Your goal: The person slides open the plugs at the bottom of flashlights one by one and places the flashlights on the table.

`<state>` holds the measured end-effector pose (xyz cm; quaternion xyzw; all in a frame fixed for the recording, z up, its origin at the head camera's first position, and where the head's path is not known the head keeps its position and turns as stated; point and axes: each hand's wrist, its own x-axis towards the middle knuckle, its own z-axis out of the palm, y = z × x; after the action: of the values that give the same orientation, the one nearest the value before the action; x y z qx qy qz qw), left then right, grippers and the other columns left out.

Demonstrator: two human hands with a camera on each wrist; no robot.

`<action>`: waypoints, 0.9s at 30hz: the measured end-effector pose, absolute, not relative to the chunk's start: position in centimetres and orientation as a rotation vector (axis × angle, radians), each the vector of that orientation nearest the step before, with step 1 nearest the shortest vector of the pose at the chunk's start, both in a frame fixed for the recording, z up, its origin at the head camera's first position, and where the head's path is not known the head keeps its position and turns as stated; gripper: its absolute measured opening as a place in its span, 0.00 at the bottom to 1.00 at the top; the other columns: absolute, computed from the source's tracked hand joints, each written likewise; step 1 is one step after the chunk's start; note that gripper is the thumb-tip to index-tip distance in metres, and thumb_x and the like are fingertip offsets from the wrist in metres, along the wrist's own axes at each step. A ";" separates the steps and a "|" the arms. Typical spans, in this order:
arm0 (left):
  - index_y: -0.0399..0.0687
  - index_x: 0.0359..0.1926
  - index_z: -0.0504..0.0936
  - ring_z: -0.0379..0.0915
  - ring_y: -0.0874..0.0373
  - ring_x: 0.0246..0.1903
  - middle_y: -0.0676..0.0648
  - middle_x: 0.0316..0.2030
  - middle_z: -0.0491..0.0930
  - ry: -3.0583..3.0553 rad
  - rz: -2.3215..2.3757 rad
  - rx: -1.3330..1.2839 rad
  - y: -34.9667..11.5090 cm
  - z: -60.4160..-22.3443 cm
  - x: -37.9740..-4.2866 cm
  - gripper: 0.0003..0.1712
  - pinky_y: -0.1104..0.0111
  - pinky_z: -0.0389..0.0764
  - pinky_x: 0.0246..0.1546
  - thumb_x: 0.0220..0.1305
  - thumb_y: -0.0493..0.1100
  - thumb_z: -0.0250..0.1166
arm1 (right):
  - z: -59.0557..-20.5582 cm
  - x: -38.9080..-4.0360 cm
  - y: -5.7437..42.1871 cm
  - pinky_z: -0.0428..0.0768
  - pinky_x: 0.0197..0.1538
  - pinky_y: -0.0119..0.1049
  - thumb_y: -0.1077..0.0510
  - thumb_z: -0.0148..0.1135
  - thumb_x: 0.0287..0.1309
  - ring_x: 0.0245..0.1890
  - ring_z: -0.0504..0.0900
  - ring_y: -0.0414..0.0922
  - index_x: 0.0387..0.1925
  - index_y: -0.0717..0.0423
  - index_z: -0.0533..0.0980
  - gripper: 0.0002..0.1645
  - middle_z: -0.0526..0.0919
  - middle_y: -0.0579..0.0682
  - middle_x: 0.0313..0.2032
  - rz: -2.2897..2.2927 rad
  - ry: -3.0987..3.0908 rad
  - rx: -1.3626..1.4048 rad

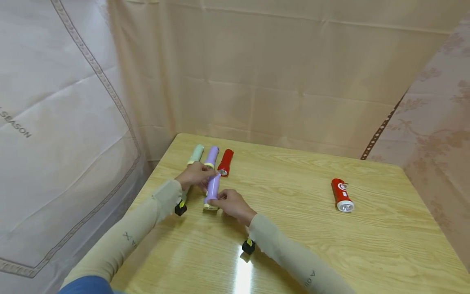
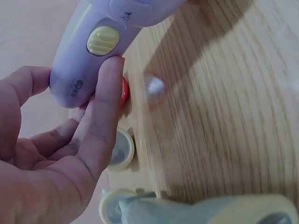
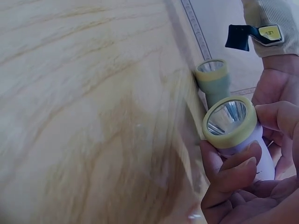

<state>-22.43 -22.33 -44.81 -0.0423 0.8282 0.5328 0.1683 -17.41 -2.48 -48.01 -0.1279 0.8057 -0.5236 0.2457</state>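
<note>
Wood-grain table (image 1: 293, 232). Back left, left to right: mint-green cylindrical flashlight (image 1: 196, 153), lavender cylindrical flashlight (image 1: 212, 155), red cylindrical flashlight (image 1: 226, 159). Before these: second lavender cylindrical flashlight (image 1: 213, 187), between left hand (image 1: 196, 174) and right hand (image 1: 234, 203); left of it, second mint-green cylindrical flashlight (image 2: 163, 212). Right side, well apart: red-and-white cylindrical flashlight (image 1: 341, 194).

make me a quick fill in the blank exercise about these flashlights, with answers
1. The left hand and right hand hold a flashlight with a ____ body.
2. Its switch is ____.
3. In the back row, a purple flashlight lies between a green flashlight and a ____ one.
4. The flashlight on the far right has a red body and a ____ head.

Missing words: purple; yellow; red; white
</note>
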 end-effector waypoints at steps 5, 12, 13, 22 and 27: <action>0.31 0.45 0.82 0.83 0.50 0.29 0.38 0.36 0.83 2.327 1.559 -0.111 -21.9 -44.8 -22.5 0.22 0.51 0.88 0.37 0.71 0.50 0.68 | -47.6 -17.4 -1.7 0.76 0.37 0.37 0.44 0.74 0.60 0.37 0.76 0.46 0.44 0.61 0.80 0.25 0.82 0.51 0.38 -1.428 2.207 -0.364; 0.31 0.46 0.82 0.83 0.49 0.32 0.38 0.38 0.82 2.300 1.576 -0.081 -21.2 -44.8 -22.5 0.23 0.52 0.88 0.37 0.71 0.51 0.68 | -47.5 -17.4 -0.9 0.75 0.37 0.37 0.43 0.74 0.60 0.37 0.76 0.45 0.44 0.61 0.79 0.26 0.82 0.51 0.38 -1.418 2.227 -0.373; 0.31 0.46 0.82 0.83 0.49 0.31 0.38 0.38 0.82 2.299 1.576 -0.078 -21.1 -44.8 -22.5 0.22 0.52 0.88 0.38 0.71 0.51 0.69 | -47.5 -17.4 -0.7 0.75 0.37 0.37 0.43 0.74 0.60 0.37 0.76 0.45 0.44 0.61 0.79 0.26 0.82 0.51 0.38 -1.414 2.233 -0.375; 0.30 0.45 0.83 0.83 0.50 0.30 0.38 0.38 0.84 2.255 1.622 -0.007 -19.9 -44.9 -22.6 0.21 0.50 0.88 0.39 0.71 0.49 0.69 | -47.2 -17.2 0.7 0.75 0.38 0.37 0.42 0.73 0.61 0.37 0.76 0.45 0.44 0.61 0.79 0.26 0.82 0.51 0.39 -1.409 2.244 -0.383; 0.31 0.49 0.84 0.84 0.50 0.32 0.38 0.39 0.85 2.242 1.610 0.027 -19.2 -44.9 -22.6 0.22 0.49 0.87 0.42 0.71 0.49 0.69 | -47.1 -17.1 1.7 0.77 0.40 0.38 0.43 0.73 0.61 0.39 0.78 0.46 0.45 0.62 0.79 0.26 0.83 0.51 0.39 -1.397 2.250 -0.392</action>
<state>-22.56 -19.16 -44.85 0.0094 0.7976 0.5726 0.1896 -17.14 1.70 -47.14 -0.1423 0.8180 -0.5076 0.2301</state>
